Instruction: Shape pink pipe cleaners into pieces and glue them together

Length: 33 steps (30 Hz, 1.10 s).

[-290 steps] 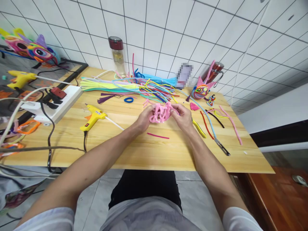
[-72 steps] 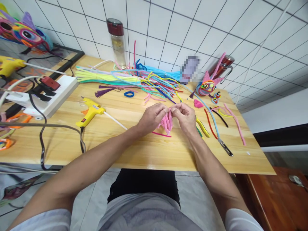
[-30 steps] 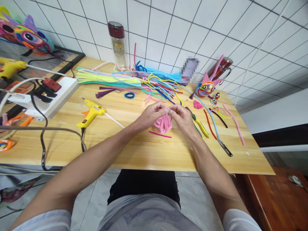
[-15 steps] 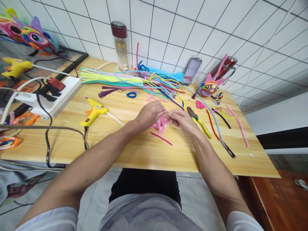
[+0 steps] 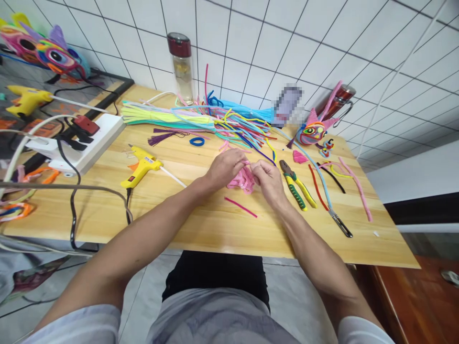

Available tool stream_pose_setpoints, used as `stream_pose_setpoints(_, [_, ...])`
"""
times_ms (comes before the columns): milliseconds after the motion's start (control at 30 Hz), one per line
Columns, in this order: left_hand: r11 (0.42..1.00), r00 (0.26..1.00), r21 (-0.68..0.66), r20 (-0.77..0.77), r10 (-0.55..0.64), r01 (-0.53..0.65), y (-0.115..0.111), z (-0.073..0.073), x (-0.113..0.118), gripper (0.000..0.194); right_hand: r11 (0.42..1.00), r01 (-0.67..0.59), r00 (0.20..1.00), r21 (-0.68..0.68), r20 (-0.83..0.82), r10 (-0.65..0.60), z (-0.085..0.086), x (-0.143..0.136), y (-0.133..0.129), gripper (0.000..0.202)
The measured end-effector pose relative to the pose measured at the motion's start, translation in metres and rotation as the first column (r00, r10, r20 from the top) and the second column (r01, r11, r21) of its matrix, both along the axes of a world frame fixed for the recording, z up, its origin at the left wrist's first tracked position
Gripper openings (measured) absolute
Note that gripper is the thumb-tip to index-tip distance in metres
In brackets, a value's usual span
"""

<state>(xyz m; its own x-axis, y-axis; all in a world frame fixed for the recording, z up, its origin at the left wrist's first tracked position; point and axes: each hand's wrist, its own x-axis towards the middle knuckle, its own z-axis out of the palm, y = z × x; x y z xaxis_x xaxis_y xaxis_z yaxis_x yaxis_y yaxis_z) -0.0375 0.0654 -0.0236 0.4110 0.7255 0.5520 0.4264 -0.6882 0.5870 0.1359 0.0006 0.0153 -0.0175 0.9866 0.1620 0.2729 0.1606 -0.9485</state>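
Over the middle of the table, my left hand (image 5: 230,167) is closed in a pinch at the top of a loose bundle of pink ribbon (image 5: 244,183). The bundle's thin, glossy strands hang in loops beneath the fingers. Close beside it, the fingertips of my right hand (image 5: 267,178) are pinched together on the same bundle; the exact spot between the fingers is hidden. A short dark-pink pipe cleaner (image 5: 241,207) lies on the wood just in front. Pliers with green and yellow handles (image 5: 297,185) rest to the right of my right hand.
A yellow glue gun (image 5: 141,166) lies left, near a white power strip (image 5: 95,143). Pipe cleaners (image 5: 168,117) are heaped at the back by a glass bottle (image 5: 182,69). Right of the pliers are a colourful fish-like figure (image 5: 311,131) and a black-handled tool (image 5: 340,223).
My right hand has turned and shifted slightly right, uncovering more of the pliers' green handle. The pink bundle has lifted and gathered a little. My left hand stays nearly in place.
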Motion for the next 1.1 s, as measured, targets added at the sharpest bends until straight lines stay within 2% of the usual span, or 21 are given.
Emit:
stream_pose_setpoints(67, [0.978,0.991,-0.198,0.131,-0.038,0.064,-0.001,0.004,-0.003,0.016,0.998,-0.026,0.996,-0.060,-0.087,0.021,-0.001,0.006,0.007,0.044])
stream_pose_setpoints(100, [0.949,0.979,-0.296,0.196,-0.054,0.112,-0.002,0.006,-0.004,0.019,0.996,-0.032,0.991,-0.088,-0.131,0.020,-0.001,0.010,0.010,0.045])
stream_pose_setpoints(200, [0.815,0.917,-0.500,0.387,-0.092,0.293,-0.006,0.013,-0.005,0.034,0.989,-0.037,0.971,-0.145,-0.238,0.001,-0.002,0.018,0.016,0.047])
stream_pose_setpoints(333, [0.621,0.821,-0.614,0.564,-0.086,0.487,-0.013,0.017,-0.002,0.042,0.986,-0.057,0.957,-0.154,-0.289,0.010,-0.001,0.020,0.018,0.051])
stream_pose_setpoints(433, [0.555,0.794,-0.646,0.606,-0.045,0.525,-0.017,0.017,0.001,0.039,0.989,-0.057,0.956,-0.133,-0.292,0.016,-0.001,0.019,0.018,0.053])
stream_pose_setpoints(567, [0.554,0.755,-0.644,0.655,0.043,0.527,-0.018,0.016,0.004,0.039,0.994,-0.056,0.966,-0.094,-0.256,0.030,0.000,0.020,0.018,0.054])
stream_pose_setpoints(700, [0.658,0.714,-0.570,0.697,0.070,0.493,-0.015,0.015,0.002,0.041,0.988,-0.072,0.976,-0.137,-0.216,0.041,0.001,0.023,0.017,0.058])
stream_pose_setpoints(800, [0.740,0.723,-0.507,0.690,0.040,0.443,-0.014,0.015,0.001,0.039,0.967,-0.103,0.982,-0.231,-0.178,0.062,0.003,0.023,0.016,0.058])
stream_pose_setpoints(867, [0.768,0.738,-0.486,0.674,0.027,0.416,-0.014,0.016,0.001,0.038,0.960,-0.139,0.985,-0.242,-0.131,0.110,0.006,0.021,0.015,0.050])
stream_pose_setpoints(967, [0.760,0.759,-0.495,0.652,0.003,0.422,-0.016,0.017,0.002,0.036,0.968,-0.157,0.987,-0.198,-0.054,0.149,0.009,0.019,0.012,0.043])
stream_pose_setpoints(1100, [0.738,0.774,-0.505,0.632,-0.037,0.448,-0.018,0.017,0.003,0.042,0.997,-0.001,0.998,-0.076,0.069,0.006,0.007,0.019,0.010,0.039])
